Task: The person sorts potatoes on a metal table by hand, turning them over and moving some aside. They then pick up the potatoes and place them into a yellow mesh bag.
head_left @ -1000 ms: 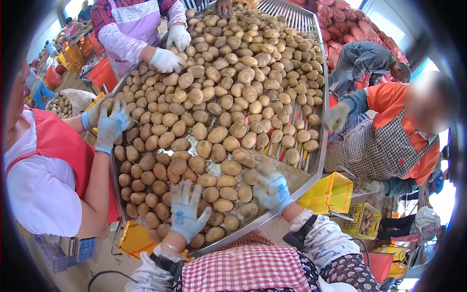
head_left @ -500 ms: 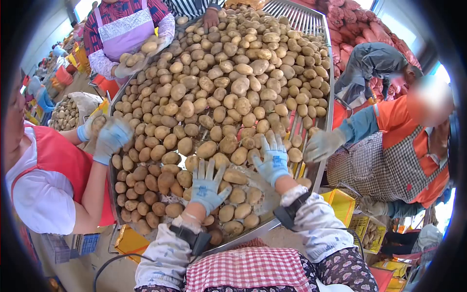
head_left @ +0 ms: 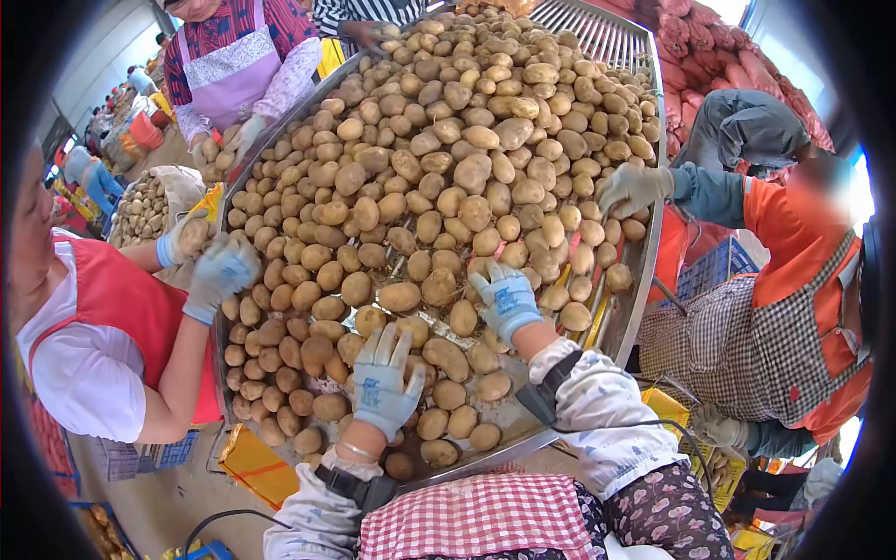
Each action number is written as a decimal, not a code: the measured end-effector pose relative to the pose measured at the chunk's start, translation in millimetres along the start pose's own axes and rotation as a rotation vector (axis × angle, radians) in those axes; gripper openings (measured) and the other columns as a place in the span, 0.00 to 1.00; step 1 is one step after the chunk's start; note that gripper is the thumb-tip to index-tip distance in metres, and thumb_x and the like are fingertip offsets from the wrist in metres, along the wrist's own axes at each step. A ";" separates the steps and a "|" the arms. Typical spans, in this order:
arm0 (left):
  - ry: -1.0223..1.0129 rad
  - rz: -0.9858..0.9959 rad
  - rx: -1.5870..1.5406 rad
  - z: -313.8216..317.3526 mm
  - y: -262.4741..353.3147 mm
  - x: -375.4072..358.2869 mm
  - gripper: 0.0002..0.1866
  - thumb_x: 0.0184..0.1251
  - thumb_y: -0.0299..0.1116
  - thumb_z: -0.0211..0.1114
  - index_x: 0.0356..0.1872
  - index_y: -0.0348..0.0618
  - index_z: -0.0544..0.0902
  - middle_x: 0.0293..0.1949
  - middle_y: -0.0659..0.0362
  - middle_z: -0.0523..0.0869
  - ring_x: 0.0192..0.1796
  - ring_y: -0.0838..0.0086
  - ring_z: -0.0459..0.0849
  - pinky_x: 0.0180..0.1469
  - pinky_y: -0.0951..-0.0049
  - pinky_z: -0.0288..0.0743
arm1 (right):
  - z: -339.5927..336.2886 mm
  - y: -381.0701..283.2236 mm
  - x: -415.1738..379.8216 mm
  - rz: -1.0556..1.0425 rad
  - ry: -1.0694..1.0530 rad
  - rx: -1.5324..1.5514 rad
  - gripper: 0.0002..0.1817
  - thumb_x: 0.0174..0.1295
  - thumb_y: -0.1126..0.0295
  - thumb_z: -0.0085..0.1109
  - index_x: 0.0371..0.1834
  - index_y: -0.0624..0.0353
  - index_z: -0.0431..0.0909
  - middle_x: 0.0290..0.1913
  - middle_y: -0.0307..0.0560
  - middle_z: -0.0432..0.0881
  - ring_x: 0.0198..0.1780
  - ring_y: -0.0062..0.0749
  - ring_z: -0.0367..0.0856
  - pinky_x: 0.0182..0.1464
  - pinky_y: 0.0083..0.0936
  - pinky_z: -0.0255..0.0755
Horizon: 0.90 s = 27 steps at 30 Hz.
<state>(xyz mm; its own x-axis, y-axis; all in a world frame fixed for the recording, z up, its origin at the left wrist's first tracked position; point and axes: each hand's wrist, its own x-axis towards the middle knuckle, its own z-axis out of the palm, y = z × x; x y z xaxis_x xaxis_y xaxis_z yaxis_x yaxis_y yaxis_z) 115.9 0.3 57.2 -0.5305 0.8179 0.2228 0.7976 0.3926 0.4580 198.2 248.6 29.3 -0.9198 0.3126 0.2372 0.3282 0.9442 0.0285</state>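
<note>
Many brown potatoes (head_left: 439, 187) cover the metal sorting table (head_left: 532, 420) in front of me. My left hand (head_left: 385, 385), in a pale blue glove, rests palm down over potatoes near the table's front edge, fingers stretched out. Just right of it lie several loose potatoes, among them a long one (head_left: 447, 358). Farther up and to the right, my right hand (head_left: 509, 301) is gloved too; its fingers are apart and slightly bent, touching the pile beside a potato (head_left: 463, 317). Neither hand is closed around a potato.
At the left, a person in a red apron (head_left: 131, 317) handles potatoes. Across the table stands another in a purple apron (head_left: 233, 79). A person at the right reaches a gloved hand (head_left: 635, 189) onto the pile. Yellow crates (head_left: 257, 467) and red sacks (head_left: 747, 65) surround the table.
My right hand has shifted left and its fingers have bent. My left hand moved slightly down and left. The right-hand person's glove moved farther up the pile.
</note>
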 end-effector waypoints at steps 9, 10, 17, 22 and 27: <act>0.037 -0.080 -0.493 22.5 25.9 22.3 0.27 0.67 0.39 0.59 0.63 0.36 0.71 0.57 0.47 0.78 0.56 0.57 0.78 0.60 0.64 0.71 | -59.3 -18.5 -55.3 0.459 0.024 0.990 0.32 0.48 0.57 0.73 0.54 0.62 0.73 0.46 0.55 0.82 0.48 0.48 0.81 0.51 0.34 0.75; -0.068 -0.179 -0.829 25.4 40.3 32.1 0.25 0.70 0.40 0.57 0.63 0.36 0.71 0.56 0.50 0.79 0.55 0.62 0.79 0.58 0.67 0.72 | -60.3 -25.5 -60.4 0.490 0.028 1.131 0.32 0.49 0.58 0.73 0.54 0.61 0.73 0.46 0.54 0.82 0.48 0.45 0.82 0.50 0.32 0.75; -0.582 -0.456 -1.747 41.8 70.3 50.0 0.25 0.78 0.44 0.45 0.66 0.37 0.67 0.59 0.54 0.77 0.58 0.71 0.77 0.61 0.71 0.71 | -76.9 -27.2 -89.7 0.640 -0.016 1.363 0.19 0.62 0.59 0.65 0.49 0.60 0.77 0.38 0.41 0.84 0.37 0.20 0.80 0.40 0.19 0.75; -0.835 -0.555 -2.038 54.9 71.8 46.4 0.24 0.76 0.49 0.46 0.60 0.41 0.73 0.54 0.53 0.80 0.48 0.70 0.82 0.48 0.69 0.79 | -94.6 -0.9 -126.5 0.826 -0.063 1.721 0.13 0.70 0.62 0.55 0.44 0.60 0.79 0.29 0.31 0.78 0.27 0.13 0.73 0.29 0.15 0.67; -0.636 -0.579 -1.899 38.6 71.5 43.4 0.23 0.71 0.49 0.54 0.56 0.42 0.74 0.39 0.56 0.83 0.34 0.72 0.81 0.36 0.74 0.77 | -129.7 62.8 -239.6 0.714 -0.584 1.068 0.19 0.67 0.53 0.54 0.46 0.59 0.81 0.30 0.40 0.82 0.28 0.27 0.78 0.32 0.24 0.72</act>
<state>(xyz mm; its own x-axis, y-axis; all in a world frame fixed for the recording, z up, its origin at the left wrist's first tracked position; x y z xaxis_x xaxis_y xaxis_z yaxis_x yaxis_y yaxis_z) 160.9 80.1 66.4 -0.0731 0.9484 -0.3084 -0.8209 0.1183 0.5587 467.1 219.4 100.2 -0.6686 0.4991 -0.5513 0.6787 0.1067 -0.7266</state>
